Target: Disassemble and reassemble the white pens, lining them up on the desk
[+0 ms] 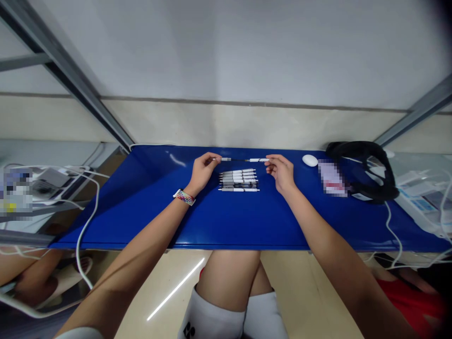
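Observation:
Above a row of pens, my left hand (205, 170) pinches a short pen piece (225, 159) with a light barrel. My right hand (281, 172) holds a white pen barrel (257, 160) by its right end. A thin dark refill (240, 160) spans the gap between the two parts, in line with both. Several white and grey pens (238, 179) lie side by side on the blue table (229, 221), just below the held parts, their clicker ends to the right. A colourful woven band circles my left wrist.
Right of my right hand lie a white oval object (310, 160), a blurred pinkish packet (332, 178) and a black headset-like strap (390, 176). White cables (92, 212) hang at both table ends. People sit at either side.

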The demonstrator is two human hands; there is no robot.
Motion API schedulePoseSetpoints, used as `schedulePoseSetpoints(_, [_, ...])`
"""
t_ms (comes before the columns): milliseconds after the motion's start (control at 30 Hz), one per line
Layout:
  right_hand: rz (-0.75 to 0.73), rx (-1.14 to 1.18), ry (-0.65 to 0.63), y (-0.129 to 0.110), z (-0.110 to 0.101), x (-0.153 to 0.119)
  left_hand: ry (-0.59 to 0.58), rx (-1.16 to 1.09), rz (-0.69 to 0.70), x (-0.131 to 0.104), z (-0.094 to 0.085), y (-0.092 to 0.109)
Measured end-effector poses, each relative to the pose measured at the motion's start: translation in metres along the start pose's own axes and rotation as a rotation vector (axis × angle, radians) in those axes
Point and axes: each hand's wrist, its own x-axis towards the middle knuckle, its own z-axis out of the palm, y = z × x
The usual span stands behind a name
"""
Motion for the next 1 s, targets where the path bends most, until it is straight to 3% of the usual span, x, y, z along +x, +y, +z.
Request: schedulePoseSetpoints(1000, [-0.004, -0.021, 0.005, -0.0017, 0.0009, -0.0008, -0.001, 0.030, -0.020, -0.0006, 0.0001, 0.0064])
